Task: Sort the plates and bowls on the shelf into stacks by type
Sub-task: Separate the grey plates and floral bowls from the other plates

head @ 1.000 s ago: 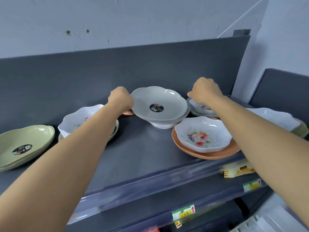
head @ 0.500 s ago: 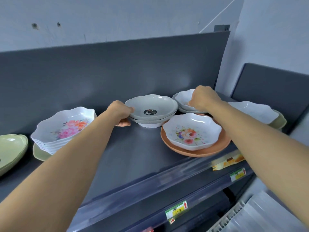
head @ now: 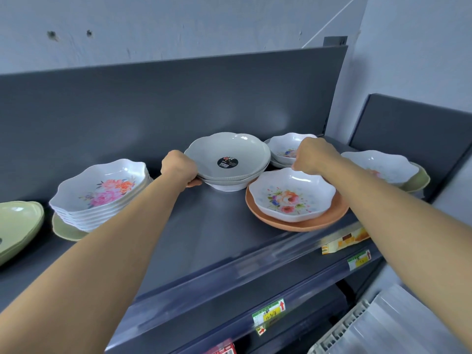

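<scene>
A stack of grey scalloped bowls (head: 227, 154) with a black sticker sits at the back middle of the dark shelf (head: 204, 238). My left hand (head: 178, 167) grips the stack's left rim. My right hand (head: 316, 155) is curled over the right rim of a small floral bowl (head: 283, 146) that rests on a grey plate at the back. In front of it, a white floral bowl (head: 291, 195) lies in an orange plate (head: 301, 224). Left of my arm, several white floral bowls (head: 102, 192) are stacked on a green plate (head: 66, 231).
Green plates (head: 18, 226) lie at the far left edge. At the far right a white floral bowl (head: 378, 167) sits on a green plate (head: 420, 180). The shelf's front lip carries price labels (head: 268, 312). A white ribbed crate (head: 383, 328) stands below right.
The top grey bowl, tilted up a second ago, now lies level on its stack. Both hands stay at the same bowls; my view has swung to the right.
</scene>
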Action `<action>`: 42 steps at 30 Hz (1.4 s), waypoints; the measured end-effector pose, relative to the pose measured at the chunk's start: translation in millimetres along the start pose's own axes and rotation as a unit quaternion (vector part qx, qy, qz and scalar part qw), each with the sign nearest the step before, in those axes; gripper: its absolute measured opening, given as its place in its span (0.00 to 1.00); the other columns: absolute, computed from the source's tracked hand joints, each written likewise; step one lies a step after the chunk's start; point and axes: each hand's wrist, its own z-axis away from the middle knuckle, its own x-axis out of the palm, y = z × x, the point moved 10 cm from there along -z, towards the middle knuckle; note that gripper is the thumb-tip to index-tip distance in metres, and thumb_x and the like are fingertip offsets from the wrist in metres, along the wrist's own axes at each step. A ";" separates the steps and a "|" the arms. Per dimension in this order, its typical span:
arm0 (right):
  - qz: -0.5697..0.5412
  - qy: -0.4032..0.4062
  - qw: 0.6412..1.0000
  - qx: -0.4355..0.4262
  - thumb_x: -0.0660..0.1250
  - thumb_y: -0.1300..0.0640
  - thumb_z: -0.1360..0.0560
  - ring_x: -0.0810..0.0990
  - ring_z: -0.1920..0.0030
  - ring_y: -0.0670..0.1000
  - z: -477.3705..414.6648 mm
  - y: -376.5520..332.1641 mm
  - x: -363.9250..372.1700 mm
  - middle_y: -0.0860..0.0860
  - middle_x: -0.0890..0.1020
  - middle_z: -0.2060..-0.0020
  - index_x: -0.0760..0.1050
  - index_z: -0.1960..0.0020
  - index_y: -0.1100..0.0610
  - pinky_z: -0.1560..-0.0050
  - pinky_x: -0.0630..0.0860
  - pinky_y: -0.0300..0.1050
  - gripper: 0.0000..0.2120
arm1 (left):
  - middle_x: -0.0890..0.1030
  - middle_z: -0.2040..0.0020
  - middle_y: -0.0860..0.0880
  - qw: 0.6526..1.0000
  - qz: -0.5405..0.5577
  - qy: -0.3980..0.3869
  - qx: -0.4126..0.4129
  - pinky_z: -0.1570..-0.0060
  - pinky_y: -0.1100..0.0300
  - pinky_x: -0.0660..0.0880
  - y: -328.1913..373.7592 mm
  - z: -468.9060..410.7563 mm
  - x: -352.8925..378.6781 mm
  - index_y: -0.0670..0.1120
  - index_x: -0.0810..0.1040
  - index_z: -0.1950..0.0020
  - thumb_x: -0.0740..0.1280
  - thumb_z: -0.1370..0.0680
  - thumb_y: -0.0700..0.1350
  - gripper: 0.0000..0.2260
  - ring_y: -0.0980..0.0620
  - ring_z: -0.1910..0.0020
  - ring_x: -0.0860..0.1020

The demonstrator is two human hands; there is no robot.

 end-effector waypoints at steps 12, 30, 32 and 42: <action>-0.028 -0.015 0.999 0.045 0.60 0.68 0.25 0.67 0.55 0.55 18.3 11.7 10.0 0.52 0.65 0.68 0.61 0.68 0.58 0.57 0.67 0.44 0.15 | 0.71 0.88 0.47 0.997 -0.043 0.056 0.017 0.77 0.64 0.72 3.5 33.6 -51.2 0.38 0.70 0.65 0.54 0.26 0.33 0.09 0.51 0.89 0.72; -0.030 0.021 0.996 0.076 0.61 0.67 0.26 0.77 0.41 0.63 26.6 20.2 -11.6 0.61 0.78 0.46 0.75 0.44 0.67 0.50 0.73 0.49 0.12 | 0.74 0.84 0.44 0.992 -0.099 0.080 -0.008 0.77 0.65 0.70 -31.8 98.0 -87.4 0.38 0.68 0.67 0.54 0.24 0.33 0.12 0.47 0.79 0.75; -0.054 0.038 0.993 0.095 0.61 0.69 0.26 0.77 0.42 0.64 30.7 22.1 -18.5 0.62 0.79 0.47 0.75 0.44 0.68 0.51 0.74 0.50 0.13 | 0.71 0.88 0.47 0.992 -0.102 0.079 -0.008 0.75 0.63 0.69 -32.4 102.5 -92.6 0.38 0.68 0.69 0.55 0.24 0.33 0.13 0.46 0.79 0.75; -0.174 0.127 0.966 0.140 0.61 0.72 0.26 0.76 0.39 0.63 52.9 -3.2 -43.4 0.62 0.77 0.40 0.75 0.42 0.67 0.43 0.73 0.52 0.14 | 0.71 0.88 0.50 0.989 -0.112 0.100 -0.001 0.87 0.72 0.63 -39.9 133.2 -140.1 0.43 0.70 0.70 0.56 0.25 0.35 0.14 0.56 0.92 0.67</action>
